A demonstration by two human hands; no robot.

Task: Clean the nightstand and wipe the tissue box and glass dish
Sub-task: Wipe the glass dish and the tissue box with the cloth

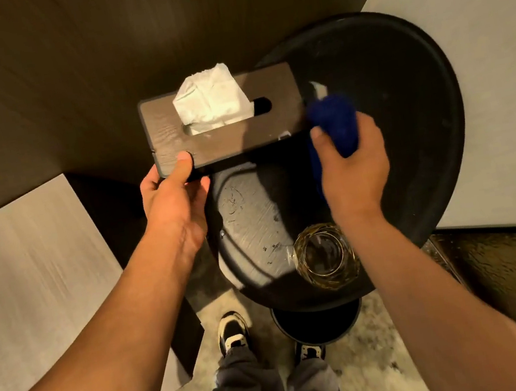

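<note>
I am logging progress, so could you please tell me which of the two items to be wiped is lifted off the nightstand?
The tissue box, held up by the left hand; the glass dish sits on the nightstand.

No readable text, labels, brand marks or nos. anywhere in view. Tissue box (pixel 222 123) lid is plain dark wood grain, no print; a small pale patch on its near edge by the blue cloth (pixel 336 123) could be a sticker, but too small and blurred to read. Glass dish (pixel 326 257) has only gold-coloured lines, no lettering. Shoes (pixel 233 331) show black-and-white panels, no legible logo. Table (pixel 404 106) top bears scuffs only.
</note>
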